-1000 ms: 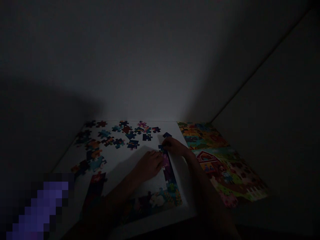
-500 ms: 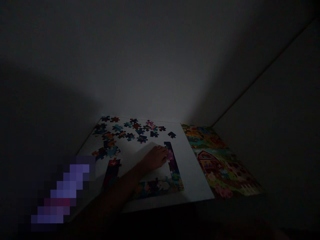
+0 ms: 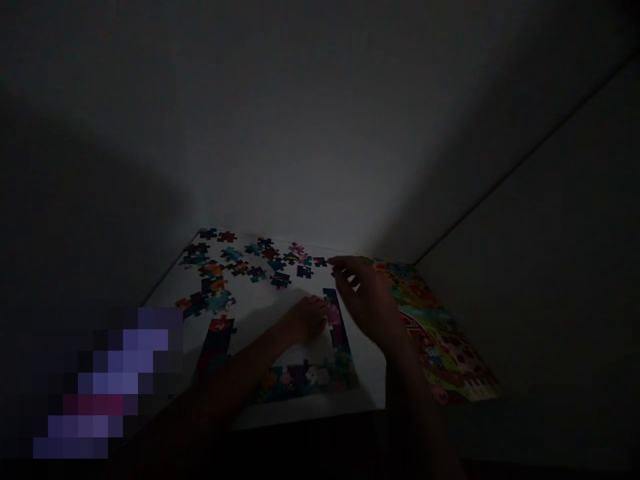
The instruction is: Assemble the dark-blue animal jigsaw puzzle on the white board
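The scene is dim. My left hand point(image 3: 305, 319) reaches across the white board, its fingers curled and pressed on a pink-and-purple puzzle piece point(image 3: 333, 313) at the left edge of the joined right-hand strip point(image 3: 341, 337). Above and right of it, my right hand point(image 3: 367, 297) has its thumb and fingertips pinched over a dark puzzle piece point(image 3: 334, 273), which the fingers mostly cover. A joined bottom row point(image 3: 295, 378) with sea-coloured pictures and a left strip point(image 3: 215, 343) topped by a red shape make up a partial frame; my left forearm hides their corner.
Several loose puzzle pieces point(image 3: 270, 253) lie scattered over the back and left of the white board point(image 3: 280, 415). Right of it are colourful farm and animal pictures point(image 3: 455, 350), partly behind my right arm. Walls rise behind the board. A blurred purple patch covers the lower left.
My right hand has come in from below to the loose corner piece at the back right, covering it. My left hand stays at the right strip. The view has shifted slightly.
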### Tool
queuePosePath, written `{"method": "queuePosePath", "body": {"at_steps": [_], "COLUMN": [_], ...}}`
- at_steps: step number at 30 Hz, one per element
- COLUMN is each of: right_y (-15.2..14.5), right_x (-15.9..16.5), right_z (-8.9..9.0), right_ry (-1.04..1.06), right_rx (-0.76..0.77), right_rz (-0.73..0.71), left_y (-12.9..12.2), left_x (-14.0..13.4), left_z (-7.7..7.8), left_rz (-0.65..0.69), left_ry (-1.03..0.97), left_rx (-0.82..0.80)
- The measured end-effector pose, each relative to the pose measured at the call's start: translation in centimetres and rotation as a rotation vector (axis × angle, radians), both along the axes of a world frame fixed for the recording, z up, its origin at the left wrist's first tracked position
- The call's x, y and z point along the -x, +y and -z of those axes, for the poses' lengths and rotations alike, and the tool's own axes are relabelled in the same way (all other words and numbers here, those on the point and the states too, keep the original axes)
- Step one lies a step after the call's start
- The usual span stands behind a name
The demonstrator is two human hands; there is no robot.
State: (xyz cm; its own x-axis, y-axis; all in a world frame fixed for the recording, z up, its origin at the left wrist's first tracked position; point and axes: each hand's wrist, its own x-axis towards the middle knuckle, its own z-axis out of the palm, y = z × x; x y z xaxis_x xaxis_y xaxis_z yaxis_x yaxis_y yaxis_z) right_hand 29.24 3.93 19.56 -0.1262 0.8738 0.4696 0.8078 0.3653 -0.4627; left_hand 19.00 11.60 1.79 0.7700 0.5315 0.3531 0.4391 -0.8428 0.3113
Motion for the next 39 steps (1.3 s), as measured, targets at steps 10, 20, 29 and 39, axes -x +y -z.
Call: {"method": "queuePosePath", "body": {"at_steps": [10, 20, 29, 39], "right_y": [13.3, 13.7, 13.7, 13.8], "right_x": [-12.4, -12.0, -12.2, -13.6], "right_z": [17.7, 19.2, 19.4, 19.9], "right_ry": [0.286, 0.023, 0.025, 0.380], "right_rx": [0.072, 0.110, 0.139, 0.179], "right_rz": [0.466, 0.333, 0.327, 0.202], "left_y": [-0.5, -0.4, -0.4, -0.1], "left_x": [0.3, 0.1, 0.5, 1.2], "left_z": [-1.4, -2.0, -1.8, -2.1], "left_rz": [0.026, 0.002, 0.026, -0.029], "left_ry": [0.068, 0.087, 0.088, 0.137], "left_rx": [0.026, 0.077, 0.091, 0.065]}}
